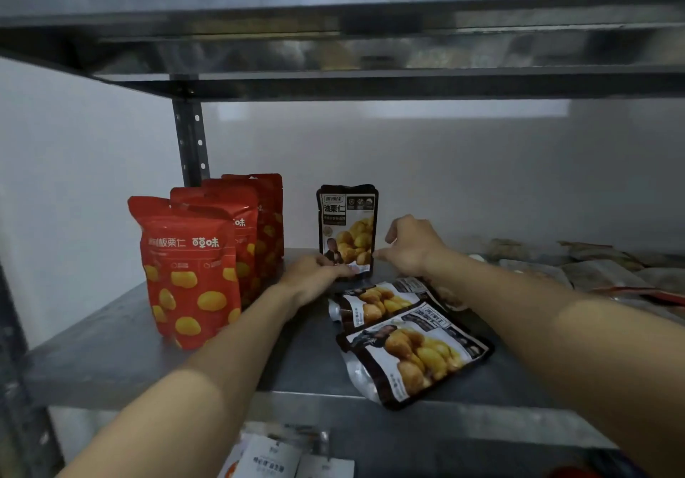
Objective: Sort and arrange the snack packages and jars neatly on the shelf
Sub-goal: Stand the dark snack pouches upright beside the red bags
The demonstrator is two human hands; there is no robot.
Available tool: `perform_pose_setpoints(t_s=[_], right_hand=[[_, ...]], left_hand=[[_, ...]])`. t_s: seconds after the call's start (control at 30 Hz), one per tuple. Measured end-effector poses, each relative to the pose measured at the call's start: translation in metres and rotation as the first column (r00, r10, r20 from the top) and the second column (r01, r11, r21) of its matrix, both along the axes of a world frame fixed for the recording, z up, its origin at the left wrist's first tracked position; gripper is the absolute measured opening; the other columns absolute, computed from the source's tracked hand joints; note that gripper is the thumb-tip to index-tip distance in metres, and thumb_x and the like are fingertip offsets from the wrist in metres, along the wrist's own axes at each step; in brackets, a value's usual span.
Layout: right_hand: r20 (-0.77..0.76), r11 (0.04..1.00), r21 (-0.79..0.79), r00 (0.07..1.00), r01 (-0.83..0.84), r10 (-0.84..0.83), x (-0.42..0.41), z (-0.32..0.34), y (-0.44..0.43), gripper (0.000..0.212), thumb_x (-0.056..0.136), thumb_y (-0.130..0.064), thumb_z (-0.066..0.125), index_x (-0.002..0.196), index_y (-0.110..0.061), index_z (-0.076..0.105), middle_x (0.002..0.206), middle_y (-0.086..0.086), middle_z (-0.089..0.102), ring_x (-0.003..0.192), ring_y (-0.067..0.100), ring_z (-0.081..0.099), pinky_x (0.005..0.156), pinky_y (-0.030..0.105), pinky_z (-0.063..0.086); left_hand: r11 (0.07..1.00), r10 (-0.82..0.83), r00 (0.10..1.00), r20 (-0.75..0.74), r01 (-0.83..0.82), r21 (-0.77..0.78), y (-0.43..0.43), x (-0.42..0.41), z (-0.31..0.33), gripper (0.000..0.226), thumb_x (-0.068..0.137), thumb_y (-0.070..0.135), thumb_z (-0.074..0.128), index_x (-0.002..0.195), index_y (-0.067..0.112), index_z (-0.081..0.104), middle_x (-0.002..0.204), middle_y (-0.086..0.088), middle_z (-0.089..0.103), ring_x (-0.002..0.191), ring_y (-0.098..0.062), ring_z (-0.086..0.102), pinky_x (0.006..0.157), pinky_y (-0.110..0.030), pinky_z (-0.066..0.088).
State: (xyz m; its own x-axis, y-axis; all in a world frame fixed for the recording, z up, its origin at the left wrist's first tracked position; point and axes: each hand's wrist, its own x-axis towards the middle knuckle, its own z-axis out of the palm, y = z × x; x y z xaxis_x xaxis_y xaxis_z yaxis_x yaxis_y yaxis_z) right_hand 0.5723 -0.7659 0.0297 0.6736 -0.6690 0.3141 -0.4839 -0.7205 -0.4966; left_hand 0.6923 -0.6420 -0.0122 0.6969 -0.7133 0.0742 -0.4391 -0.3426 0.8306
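Observation:
A dark chestnut pouch (347, 229) stands upright near the back of the grey metal shelf (111, 351). My left hand (315, 273) rests at its lower left corner, fingers touching its base. My right hand (411, 244) is just right of the pouch, thumb and fingers apart, thumb tip near the lower right edge. Two more dark pouches (411, 351) lie flat, overlapping, in front. To the left, a row of several red chestnut bags (192, 273) stands upright, front to back.
A heap of pale and brown packets (578, 266) lies at the right back of the shelf. A perforated upright post (191, 143) rises behind the red bags. Another shelf board (333, 43) hangs close overhead. White packets (274, 459) show on the level below.

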Motion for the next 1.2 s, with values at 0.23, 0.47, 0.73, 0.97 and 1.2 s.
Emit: perform_pose_setpoints(t_s=[0.23,0.47,0.73,0.97,1.2], right_hand=[[-0.199,0.999,-0.02,0.979,0.032,-0.035,-0.02,-0.013,0.02,0.038,0.079,-0.036,0.076,0.099,-0.009,0.058,0.096,0.01,0.063,0.093,0.026,0.062,0.067,0.03,0.045],[-0.016,0.983,-0.103,0.988,0.153,-0.156,-0.029,-0.019,0.026,0.031,0.082,-0.038,0.07,0.076,-0.014,0.052,0.084,0.009,0.062,0.077,0.025,0.06,0.06,0.028,0.042],[0.159,0.983,0.134,0.976,0.126,-0.146,-0.028,-0.028,0.028,0.045,0.077,-0.055,0.072,0.08,-0.011,0.064,0.078,0.005,0.065,0.072,0.021,0.06,0.054,0.027,0.04],[0.466,0.87,0.442,0.884,-0.216,-0.017,-0.025,-0.025,0.033,0.036,0.074,-0.007,0.082,0.098,-0.019,0.057,0.097,0.002,0.072,0.095,0.018,0.068,0.091,0.036,0.053],[0.502,0.909,0.337,0.864,-0.245,0.047,-0.009,-0.022,0.031,0.042,0.076,-0.001,0.078,0.109,-0.014,0.057,0.096,0.01,0.069,0.092,0.021,0.068,0.086,0.038,0.057]], left_hand=[[0.952,-0.214,0.976,-0.034,0.216,0.218,0.014,-0.017,0.007,0.062,0.065,0.052,0.081,0.111,0.013,0.065,0.117,0.001,0.06,0.11,-0.016,0.052,0.085,-0.026,0.037],[0.961,-0.245,0.958,-0.146,0.22,-0.166,0.025,-0.025,-0.008,0.038,0.075,0.021,0.081,0.105,0.012,0.06,0.094,-0.001,0.071,0.081,-0.008,0.068,0.061,-0.013,0.052],[0.859,-0.063,0.981,-0.182,-0.039,-0.51,0.03,-0.016,-0.021,0.048,0.063,0.011,0.088,0.094,0.011,0.051,0.095,-0.01,0.067,0.082,-0.027,0.069,0.061,-0.037,0.057],[0.855,-0.067,0.995,-0.077,0.017,-0.519,0.024,-0.014,-0.022,0.048,0.059,0.007,0.089,0.083,0.013,0.048,0.086,-0.01,0.067,0.077,-0.017,0.063,0.066,-0.03,0.054],[0.854,-0.162,0.987,-0.021,0.13,-0.504,0.015,-0.015,-0.023,0.057,0.059,-0.004,0.086,0.107,0.015,0.061,0.097,0.007,0.072,0.088,-0.007,0.069,0.073,-0.018,0.054]])
